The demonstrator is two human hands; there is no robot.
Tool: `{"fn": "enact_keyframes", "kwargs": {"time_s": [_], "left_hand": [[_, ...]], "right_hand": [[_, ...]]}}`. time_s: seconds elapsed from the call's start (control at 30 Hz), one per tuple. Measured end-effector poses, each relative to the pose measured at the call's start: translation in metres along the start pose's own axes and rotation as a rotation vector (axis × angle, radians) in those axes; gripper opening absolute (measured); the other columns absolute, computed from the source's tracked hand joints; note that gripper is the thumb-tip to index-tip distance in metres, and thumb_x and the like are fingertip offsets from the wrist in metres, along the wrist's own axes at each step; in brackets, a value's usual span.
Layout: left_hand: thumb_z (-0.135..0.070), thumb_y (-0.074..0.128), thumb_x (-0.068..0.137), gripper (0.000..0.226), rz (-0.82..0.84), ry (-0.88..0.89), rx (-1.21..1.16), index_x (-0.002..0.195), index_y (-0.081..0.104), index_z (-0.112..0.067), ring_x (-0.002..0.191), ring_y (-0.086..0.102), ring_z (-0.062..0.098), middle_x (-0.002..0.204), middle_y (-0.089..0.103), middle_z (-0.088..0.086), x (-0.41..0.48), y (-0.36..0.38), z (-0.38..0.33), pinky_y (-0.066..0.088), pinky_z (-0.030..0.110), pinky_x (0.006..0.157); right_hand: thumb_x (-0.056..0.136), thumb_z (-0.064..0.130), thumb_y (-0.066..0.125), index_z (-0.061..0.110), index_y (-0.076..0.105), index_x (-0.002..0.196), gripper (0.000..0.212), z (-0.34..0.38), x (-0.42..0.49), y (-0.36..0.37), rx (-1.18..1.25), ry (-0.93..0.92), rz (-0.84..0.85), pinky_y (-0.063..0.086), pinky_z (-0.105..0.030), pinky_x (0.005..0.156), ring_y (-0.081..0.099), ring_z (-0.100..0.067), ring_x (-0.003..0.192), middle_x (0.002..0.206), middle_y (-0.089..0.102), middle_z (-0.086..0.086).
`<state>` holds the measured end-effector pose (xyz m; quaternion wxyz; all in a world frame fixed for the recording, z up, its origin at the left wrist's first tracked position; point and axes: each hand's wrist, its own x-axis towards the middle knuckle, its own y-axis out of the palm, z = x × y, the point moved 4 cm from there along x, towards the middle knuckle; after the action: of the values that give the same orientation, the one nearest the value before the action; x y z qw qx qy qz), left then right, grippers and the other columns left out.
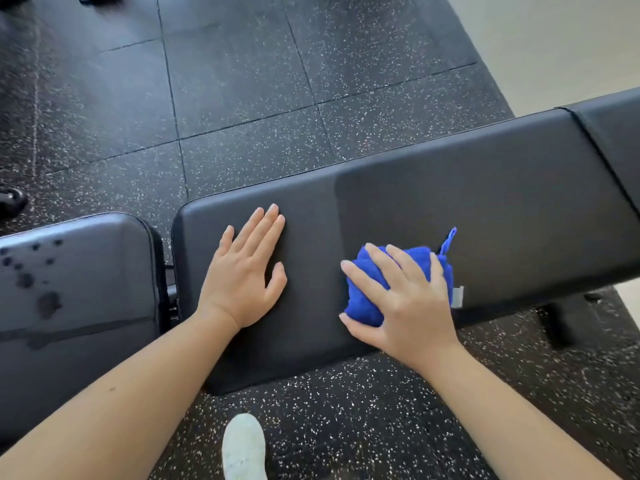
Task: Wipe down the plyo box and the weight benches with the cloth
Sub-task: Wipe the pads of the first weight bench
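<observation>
A black padded weight bench (485,188) runs from the middle of the view off to the right. My left hand (246,271) rests flat on its left end, fingers straight. My right hand (401,299) presses a bunched blue cloth (363,303) onto the pad near its front edge, fingers spread over the cloth and thumb hooked round its near side. A blue loop and a white tag stick out of the cloth on the right. To the right of a faint line the pad looks damper and darker.
A second black pad (76,306) at the left carries dark wet spots and a streak. Speckled black rubber floor tiles (242,81) lie all around. My white shoe (244,448) stands at the bottom. The bench's leg (557,323) stands at the right, a pale floor (554,36) beyond.
</observation>
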<state>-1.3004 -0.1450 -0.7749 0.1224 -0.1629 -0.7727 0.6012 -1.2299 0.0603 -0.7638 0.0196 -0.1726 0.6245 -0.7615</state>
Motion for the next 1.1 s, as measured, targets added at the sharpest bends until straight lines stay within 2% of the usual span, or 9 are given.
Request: {"fn": "enact_keyframes", "kwargs": {"time_s": [0.1,0.23,0.37,0.5,0.63,0.8,0.97,1.1], "left_hand": [[-0.033,0.031,0.083,0.064,-0.009,-0.001,-0.008,0.143,0.034,-0.011,0.14,0.017,0.015,0.152,0.024,0.001,0.001,0.001,-0.001,0.017,0.047,0.11],[-0.031,0.033,0.082,0.063,-0.031,0.009,-0.009,0.141,0.037,-0.009,0.139,0.019,0.016,0.151,0.027,0.002,-0.001,0.001,-0.002,0.018,0.047,0.109],[-0.031,0.034,0.081,0.063,-0.061,-0.002,-0.036,0.14,0.038,-0.009,0.139,0.02,0.015,0.15,0.028,0.002,0.002,0.001,0.0,0.014,0.043,0.109],[-0.028,0.034,0.082,0.062,-0.074,-0.004,-0.047,0.14,0.038,-0.008,0.138,0.02,0.015,0.15,0.028,0.002,0.003,-0.001,0.001,0.013,0.041,0.109],[-0.028,0.033,0.082,0.061,-0.088,-0.001,-0.056,0.14,0.039,-0.008,0.138,0.021,0.015,0.149,0.03,0.003,0.002,-0.001,0.002,0.013,0.041,0.109],[-0.029,0.032,0.082,0.062,-0.088,-0.01,-0.074,0.14,0.039,-0.008,0.138,0.02,0.015,0.15,0.03,0.003,0.002,0.0,0.002,0.015,0.044,0.11],[-0.029,0.032,0.081,0.062,-0.094,-0.011,-0.092,0.139,0.039,-0.008,0.138,0.02,0.015,0.149,0.03,0.003,0.0,0.001,0.002,0.015,0.044,0.11],[-0.029,0.034,0.08,0.062,-0.104,-0.008,-0.096,0.138,0.04,-0.008,0.137,0.022,0.016,0.149,0.032,0.004,0.001,0.001,0.002,0.016,0.043,0.109]], "right_hand": [[0.071,0.061,0.052,0.032,0.064,0.119,0.057,-0.005,0.026,0.004,0.008,-0.032,-0.008,0.035,-0.064,0.092,0.058,-0.028,0.112,0.122,0.062,-0.003],[0.069,0.064,0.044,0.032,0.066,0.116,0.061,-0.016,0.101,0.022,-0.01,0.02,0.01,0.034,-0.069,0.089,0.061,-0.03,0.105,0.117,0.065,-0.004],[0.068,0.065,0.039,0.029,0.067,0.113,0.064,-0.022,0.156,0.037,-0.013,0.03,0.062,0.036,-0.068,0.087,0.062,-0.031,0.095,0.108,0.067,-0.005],[0.071,0.065,0.041,0.03,0.062,0.121,0.065,-0.018,0.14,0.033,-0.015,0.036,0.041,0.035,-0.067,0.091,0.06,-0.029,0.104,0.115,0.064,-0.006],[0.072,0.062,0.049,0.032,0.059,0.125,0.062,0.002,0.069,0.015,0.02,0.009,0.002,0.036,-0.059,0.093,0.055,-0.027,0.115,0.126,0.06,-0.004],[0.073,0.06,0.055,0.034,0.059,0.125,0.058,0.028,-0.006,0.002,0.006,-0.043,0.015,0.031,-0.059,0.097,0.051,-0.025,0.119,0.13,0.057,-0.002],[0.07,0.061,0.054,0.035,0.059,0.124,0.06,0.025,0.032,0.009,0.027,-0.079,-0.019,0.03,-0.057,0.097,0.053,-0.024,0.115,0.126,0.06,-0.001],[0.07,0.063,0.05,0.034,0.06,0.124,0.062,0.015,0.099,0.028,0.039,-0.066,0.025,0.035,-0.062,0.093,0.057,-0.027,0.112,0.125,0.061,0.0]]}}
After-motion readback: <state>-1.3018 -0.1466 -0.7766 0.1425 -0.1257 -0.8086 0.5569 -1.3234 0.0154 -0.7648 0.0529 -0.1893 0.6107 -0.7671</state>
